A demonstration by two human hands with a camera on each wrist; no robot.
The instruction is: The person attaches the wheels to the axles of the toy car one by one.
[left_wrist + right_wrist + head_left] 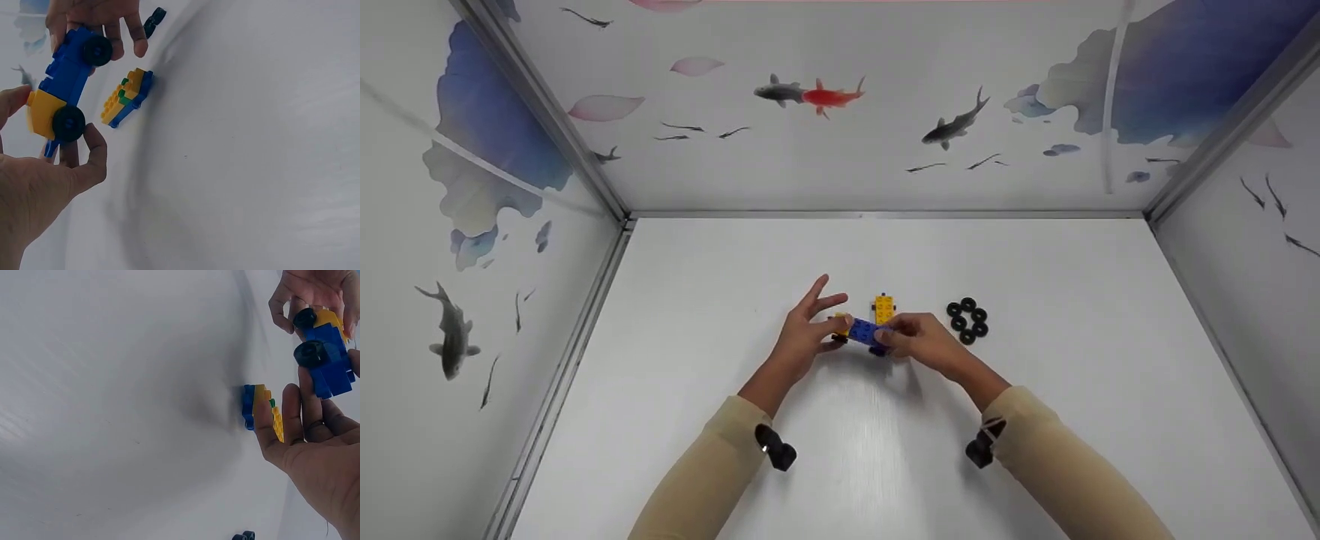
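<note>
Between both hands, held above the white table, is a toy car (862, 331) of blue building blocks with a yellow block at one end. Two black wheels show along its near side in the left wrist view, one being the wheel (69, 123) by the yellow block. My left hand (795, 346) pinches the yellow end, its other fingers spread. At the blue end, my right hand (934, 346) grips the car between thumb and fingers. Just behind it on the table stands a second block vehicle (126, 97), yellow and green blocks on a blue base, without black wheels on its visible side.
Several loose black wheels (958, 323) lie in a cluster right of the hands. White panels painted with fish and leaves enclose the white table (697, 292) at the back and sides. Black wrist cameras sit at both sleeve cuffs.
</note>
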